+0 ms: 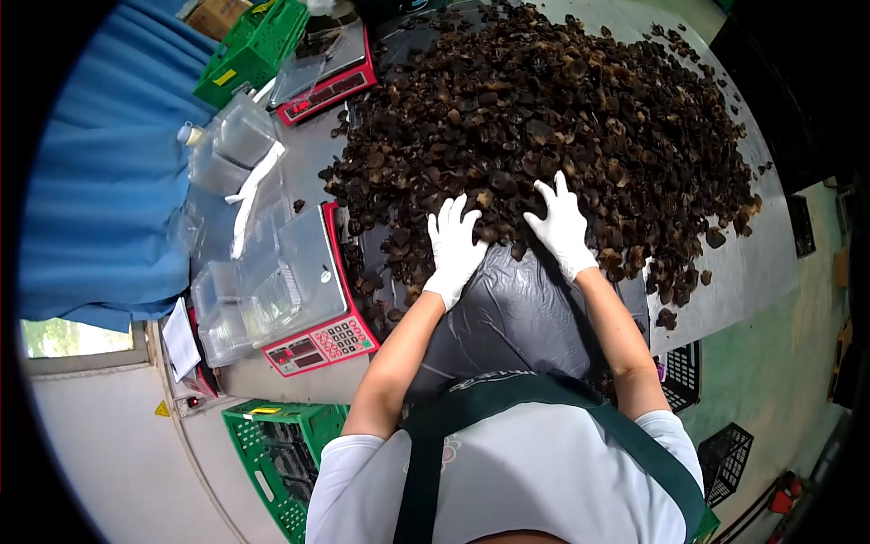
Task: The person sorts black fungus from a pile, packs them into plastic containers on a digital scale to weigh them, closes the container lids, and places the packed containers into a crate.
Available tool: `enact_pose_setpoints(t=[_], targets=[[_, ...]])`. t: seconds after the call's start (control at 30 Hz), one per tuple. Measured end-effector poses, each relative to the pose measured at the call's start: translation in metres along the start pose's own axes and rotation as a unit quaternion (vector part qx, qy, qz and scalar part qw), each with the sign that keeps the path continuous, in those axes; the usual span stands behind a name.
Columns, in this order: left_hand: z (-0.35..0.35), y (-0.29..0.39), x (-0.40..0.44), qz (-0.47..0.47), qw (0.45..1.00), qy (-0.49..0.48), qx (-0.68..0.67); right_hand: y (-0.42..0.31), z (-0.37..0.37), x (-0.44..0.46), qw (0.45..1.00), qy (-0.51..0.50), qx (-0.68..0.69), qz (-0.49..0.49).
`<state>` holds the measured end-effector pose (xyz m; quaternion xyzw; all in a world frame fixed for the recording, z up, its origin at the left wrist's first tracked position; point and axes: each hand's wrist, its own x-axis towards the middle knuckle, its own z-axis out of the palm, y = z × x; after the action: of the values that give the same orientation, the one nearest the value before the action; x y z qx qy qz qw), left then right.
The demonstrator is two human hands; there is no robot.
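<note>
A large heap of dark brown wood ear mushrooms [544,118] spreads over the table in front of me. At the heap's near edge, my left hand [455,247] in a white glove rests on the pieces with its fingers spread. My right hand [562,227], also white-gloved, touches the heap a little to the right, thumb and fingers apart. Neither hand is closed around a piece. Black plastic sheeting [507,308] covers the table's near side between my forearms.
Left of the heap stands a red digital scale [317,349] carrying a clear plastic container [272,295]. A second red scale [326,95] sits farther back, beside a green crate [254,50]. Stacked clear containers [240,136] line the left edge. Another green crate [272,471] is below.
</note>
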<state>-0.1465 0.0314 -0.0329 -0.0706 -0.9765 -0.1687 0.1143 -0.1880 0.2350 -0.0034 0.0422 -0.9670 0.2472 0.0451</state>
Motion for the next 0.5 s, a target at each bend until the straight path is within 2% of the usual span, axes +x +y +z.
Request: enact_pose_setpoints(t=[0.07, 0.1, 0.2, 0.27, 0.37, 0.4, 0.5], targets=[[-0.005, 0.005, -0.017, 0.032, 0.999, 0.007, 0.035, -0.001, 0.008, -0.019, 1.000, -0.023, 0.008, -0.012], [-0.002, 0.007, -0.025, 0.028, 0.999, 0.024, -0.015, 0.004, 0.021, -0.030, 0.999, 0.003, 0.012, -0.037], [-0.005, 0.017, -0.049, 0.064, 0.996, 0.002, -0.054, -0.007, 0.021, -0.061, 0.998, -0.018, 0.036, -0.055], [-0.010, 0.026, -0.064, 0.099, 0.992, 0.052, -0.059, -0.015, 0.016, -0.077, 0.995, -0.039, 0.046, -0.075], [-0.016, 0.027, -0.088, 0.118, 0.988, 0.021, -0.095, -0.015, 0.010, -0.102, 0.982, -0.082, 0.075, -0.152], [-0.022, 0.026, -0.097, 0.126, 0.987, -0.019, -0.094, -0.010, 0.013, -0.110, 0.976, -0.130, 0.087, -0.153], [-0.033, 0.017, -0.119, 0.136, 0.986, -0.058, -0.081, 0.001, 0.003, -0.121, 0.949, -0.204, 0.105, -0.217]])
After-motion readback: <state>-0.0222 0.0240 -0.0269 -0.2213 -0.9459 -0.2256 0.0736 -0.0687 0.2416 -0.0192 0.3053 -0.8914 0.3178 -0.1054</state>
